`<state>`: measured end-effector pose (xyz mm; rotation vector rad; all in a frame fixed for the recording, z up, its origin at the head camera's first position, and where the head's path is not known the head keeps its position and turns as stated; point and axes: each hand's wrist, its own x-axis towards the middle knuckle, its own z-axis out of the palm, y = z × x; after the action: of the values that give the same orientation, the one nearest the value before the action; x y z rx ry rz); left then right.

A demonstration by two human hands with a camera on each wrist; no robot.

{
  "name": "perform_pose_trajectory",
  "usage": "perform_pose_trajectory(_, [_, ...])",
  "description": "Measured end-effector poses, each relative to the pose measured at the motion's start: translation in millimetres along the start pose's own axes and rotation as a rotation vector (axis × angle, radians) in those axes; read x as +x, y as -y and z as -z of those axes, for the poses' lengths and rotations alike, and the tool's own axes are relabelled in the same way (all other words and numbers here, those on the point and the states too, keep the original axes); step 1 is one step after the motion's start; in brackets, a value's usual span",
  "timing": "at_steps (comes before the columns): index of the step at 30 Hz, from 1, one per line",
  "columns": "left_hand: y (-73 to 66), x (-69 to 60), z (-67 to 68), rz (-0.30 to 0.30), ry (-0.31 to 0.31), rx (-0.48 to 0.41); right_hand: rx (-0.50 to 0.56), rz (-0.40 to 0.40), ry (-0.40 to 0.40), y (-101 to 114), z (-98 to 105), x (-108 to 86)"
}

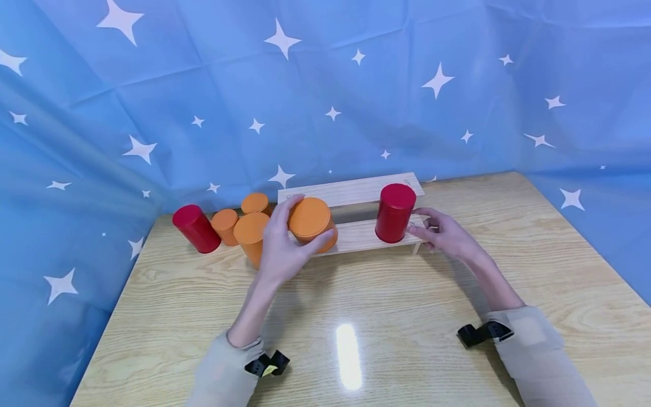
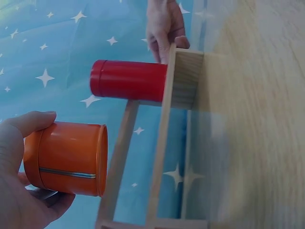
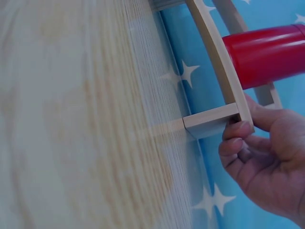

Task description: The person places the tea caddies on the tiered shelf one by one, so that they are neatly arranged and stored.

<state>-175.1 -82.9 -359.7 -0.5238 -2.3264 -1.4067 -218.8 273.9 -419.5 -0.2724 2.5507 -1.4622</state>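
My left hand [image 1: 285,243] grips an orange tin [image 1: 311,220] round its sides. In the left wrist view that tin [image 2: 71,157] is upright relative to the rack and held a little off its front board. My right hand [image 1: 445,234] pinches the right end of a two-step wooden rack [image 1: 351,237], as the right wrist view shows at the board's end [image 3: 240,112]. Beside those fingers, a red tin [image 1: 394,215] stands upright on the rack's lower step.
Left of the rack are another red tin [image 1: 196,229], leaning, two small orange tins [image 1: 225,226] and a larger orange tin [image 1: 250,234] partly behind my left hand. A blue starry cloth [image 1: 315,85] hangs behind the wooden table [image 1: 396,333].
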Motion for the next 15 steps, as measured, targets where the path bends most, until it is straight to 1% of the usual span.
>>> perform_pose_trajectory(4, [3.9,1.4,-11.1,0.047,0.038,0.013,0.008,-0.002,0.006,0,0,0.8])
perform_pose_trajectory(15, [14.5,6.6,-40.0,0.093,0.105,0.028,-0.012,-0.013,0.004,0,0,1.0])
